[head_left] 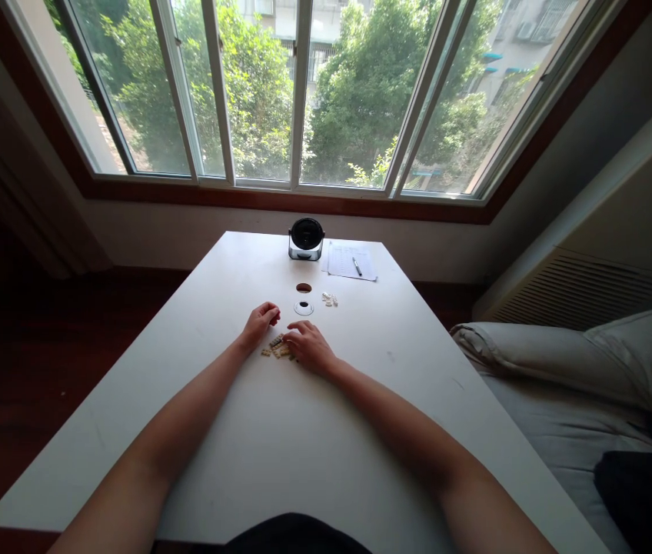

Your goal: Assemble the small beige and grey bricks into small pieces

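My left hand (260, 323) rests on the white table (280, 446) with its fingers curled inward, and I cannot tell whether they pinch something small. My right hand (308, 348) lies to its right, fingertips reaching over a small heap of tan building bricks (277, 348). The heap sits between both hands, partly hidden by my right fingers. Farther off lies a little cluster of white bricks (330, 299). Just ahead of my hands are a round disc with a dark centre (304, 308) and a brown oval disc (304, 288).
A small black desk fan (306, 238) stands at the table's far edge, beside a printed sheet of paper (350, 261) with a pen (357, 266) on it. A bed with a pillow (557, 362) lies to the right, below a large window (297, 92).
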`<act>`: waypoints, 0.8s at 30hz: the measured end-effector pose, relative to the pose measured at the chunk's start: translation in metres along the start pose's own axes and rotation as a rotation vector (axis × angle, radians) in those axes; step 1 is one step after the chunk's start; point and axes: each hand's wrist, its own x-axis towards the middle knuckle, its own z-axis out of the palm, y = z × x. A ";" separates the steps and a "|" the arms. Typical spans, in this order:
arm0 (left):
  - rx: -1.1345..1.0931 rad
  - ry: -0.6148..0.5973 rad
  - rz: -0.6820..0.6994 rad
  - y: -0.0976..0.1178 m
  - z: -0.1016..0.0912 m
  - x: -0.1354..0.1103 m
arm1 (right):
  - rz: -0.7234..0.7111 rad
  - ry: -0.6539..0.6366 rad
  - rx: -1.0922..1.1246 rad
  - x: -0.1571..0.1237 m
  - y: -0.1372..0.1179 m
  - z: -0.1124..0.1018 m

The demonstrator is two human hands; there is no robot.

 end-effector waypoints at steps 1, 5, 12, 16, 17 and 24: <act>0.001 -0.003 0.002 0.000 0.000 -0.001 | -0.011 -0.003 0.004 0.000 0.001 0.000; 0.030 -0.014 0.007 0.001 0.002 -0.004 | -0.052 -0.026 0.041 -0.001 0.002 -0.002; -0.012 -0.009 -0.020 0.003 0.001 -0.001 | 0.005 -0.022 0.110 0.004 0.006 -0.001; -0.171 0.061 -0.082 0.005 -0.005 0.005 | 0.013 -0.078 0.087 0.015 0.014 0.000; -0.193 0.067 -0.094 0.005 -0.007 0.006 | 0.014 -0.096 0.086 0.018 0.016 0.001; -0.236 0.054 -0.101 0.004 -0.008 0.005 | 0.062 -0.220 0.074 0.044 0.011 0.012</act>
